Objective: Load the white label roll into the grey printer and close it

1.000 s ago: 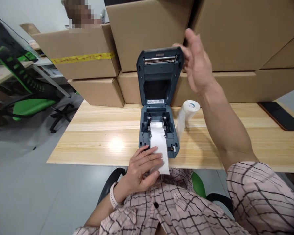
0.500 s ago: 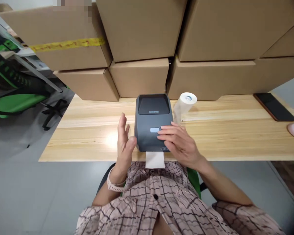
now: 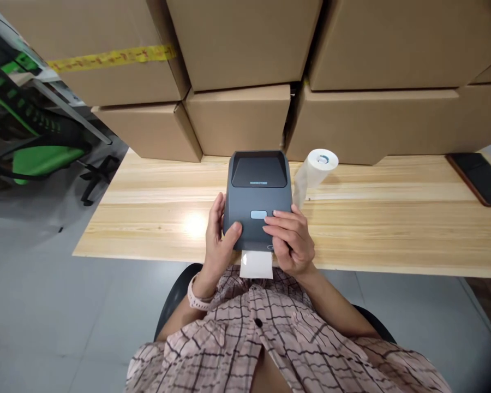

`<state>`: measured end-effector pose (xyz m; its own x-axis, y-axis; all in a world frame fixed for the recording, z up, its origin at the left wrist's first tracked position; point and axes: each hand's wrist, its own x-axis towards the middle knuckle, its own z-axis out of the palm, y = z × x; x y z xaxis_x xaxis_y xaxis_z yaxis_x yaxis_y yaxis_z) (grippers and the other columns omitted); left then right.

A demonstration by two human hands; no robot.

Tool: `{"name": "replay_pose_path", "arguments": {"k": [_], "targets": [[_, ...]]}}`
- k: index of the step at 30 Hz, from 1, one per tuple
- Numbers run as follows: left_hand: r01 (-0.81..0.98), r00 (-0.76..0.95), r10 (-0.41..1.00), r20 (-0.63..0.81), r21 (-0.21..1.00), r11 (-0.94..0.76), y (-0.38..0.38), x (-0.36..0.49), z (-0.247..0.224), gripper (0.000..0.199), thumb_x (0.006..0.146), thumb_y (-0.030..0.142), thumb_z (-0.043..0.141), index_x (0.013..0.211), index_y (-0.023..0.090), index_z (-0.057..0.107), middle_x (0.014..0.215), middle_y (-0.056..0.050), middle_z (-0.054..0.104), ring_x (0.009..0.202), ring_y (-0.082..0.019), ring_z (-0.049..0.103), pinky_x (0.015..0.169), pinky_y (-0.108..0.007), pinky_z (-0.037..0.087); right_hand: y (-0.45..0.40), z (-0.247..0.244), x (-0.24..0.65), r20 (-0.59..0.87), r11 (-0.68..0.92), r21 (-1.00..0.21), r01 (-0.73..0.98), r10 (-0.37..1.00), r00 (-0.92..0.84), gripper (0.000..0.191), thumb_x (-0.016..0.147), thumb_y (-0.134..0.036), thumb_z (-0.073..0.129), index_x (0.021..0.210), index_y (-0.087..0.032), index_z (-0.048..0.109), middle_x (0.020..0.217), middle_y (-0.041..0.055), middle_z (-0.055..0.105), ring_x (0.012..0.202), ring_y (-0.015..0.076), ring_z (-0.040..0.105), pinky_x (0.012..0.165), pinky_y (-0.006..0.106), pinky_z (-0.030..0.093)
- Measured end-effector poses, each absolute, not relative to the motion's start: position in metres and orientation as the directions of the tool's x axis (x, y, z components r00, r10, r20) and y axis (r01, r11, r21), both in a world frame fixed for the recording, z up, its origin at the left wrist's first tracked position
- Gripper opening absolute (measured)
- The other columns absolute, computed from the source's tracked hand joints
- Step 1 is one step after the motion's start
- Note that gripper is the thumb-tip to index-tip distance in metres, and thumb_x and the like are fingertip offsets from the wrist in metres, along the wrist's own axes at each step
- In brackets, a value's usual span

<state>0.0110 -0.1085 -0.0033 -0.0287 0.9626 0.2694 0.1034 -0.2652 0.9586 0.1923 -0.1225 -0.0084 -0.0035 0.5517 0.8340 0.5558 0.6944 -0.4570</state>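
Observation:
A dark grey label printer (image 3: 251, 199) with a pale blue button (image 3: 258, 214) sits near the table's front edge. A white label strip (image 3: 256, 265) sticks out of its front, over the edge. Its left side is held by my left hand (image 3: 220, 240), thumb on the top cover and fingers along the side, partly hidden. My right hand (image 3: 292, 240) grips the right front corner, bent fingers lying on the cover just right of the button. Behind the printer on the right stands a white paper roll (image 3: 317, 169), its loose strip reaching toward the printer's right side.
Stacked cardboard boxes (image 3: 237, 120) line the back of the wooden table (image 3: 147, 218). A dark phone (image 3: 480, 177) lies at the far right. A green and black office chair (image 3: 47, 161) stands on the floor at left.
My left hand has moved in from beside the printer and closed on its left side. My right hand's fingers have curled more at the right corner. The view has shifted slightly.

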Motion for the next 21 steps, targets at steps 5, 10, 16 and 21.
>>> {"name": "replay_pose_path", "arguments": {"k": [5, 10, 16, 21], "targets": [[0.103, -0.315, 0.931, 0.183, 0.982, -0.158, -0.157, -0.004, -0.016, 0.043, 0.102, 0.044, 0.053, 0.071, 0.02, 0.07, 0.059, 0.001, 0.056, 0.055, -0.012, 0.051, 0.056, -0.025, 0.042, -0.125, -0.012, 0.19, 0.819, 0.659, -0.46, 0.595, 0.573, -0.001, 0.046, 0.096, -0.014, 0.046, 0.135, -0.032, 0.062, 0.126, 0.0017, 0.076, 0.127, 0.0226, 0.066, 0.118, 0.051, 0.046], [0.056, 0.446, 0.826, -0.344, 0.932, 0.358, -0.168, -0.006, 0.001, 0.058, 0.095, 0.062, 0.056, 0.06, 0.017, 0.067, 0.051, -0.003, 0.058, 0.041, -0.01, 0.042, 0.046, -0.026, 0.029, -0.126, -0.013, 0.188, 0.834, 0.639, -0.431, 0.638, 0.552, 0.009, 0.046, 0.096, -0.014, 0.043, 0.135, -0.031, 0.062, 0.126, 0.0028, 0.076, 0.126, 0.0242, 0.067, 0.116, 0.051, 0.046], [0.275, 0.507, 0.853, -0.127, 0.961, -0.02, -0.145, -0.005, 0.004, 0.052, 0.098, 0.049, 0.059, 0.059, 0.015, 0.057, 0.056, 0.001, 0.049, 0.054, -0.009, 0.039, 0.054, -0.025, 0.028, -0.128, -0.001, 0.196, 0.814, 0.67, -0.384, 0.636, 0.571, -0.109, 0.04, 0.099, -0.022, 0.049, 0.138, -0.025, 0.056, 0.125, 0.0068, 0.076, 0.125, 0.0252, 0.065, 0.112, 0.051, 0.045], [0.299, 0.535, 0.843, 0.052, 0.922, -0.247, -0.142, -0.018, 0.001, 0.053, 0.101, 0.037, 0.057, 0.056, 0.015, 0.041, 0.056, 0.004, 0.033, 0.054, -0.007, 0.031, 0.053, -0.024, 0.023, -0.131, 0.031, 0.199, 0.756, 0.613, -0.306, 0.728, 0.622, -0.206, 0.039, 0.104, -0.039, 0.05, 0.14, -0.022, 0.051, 0.112, 0.0059, 0.08, 0.116, 0.0253, 0.067, 0.121, 0.049, 0.03]]}}
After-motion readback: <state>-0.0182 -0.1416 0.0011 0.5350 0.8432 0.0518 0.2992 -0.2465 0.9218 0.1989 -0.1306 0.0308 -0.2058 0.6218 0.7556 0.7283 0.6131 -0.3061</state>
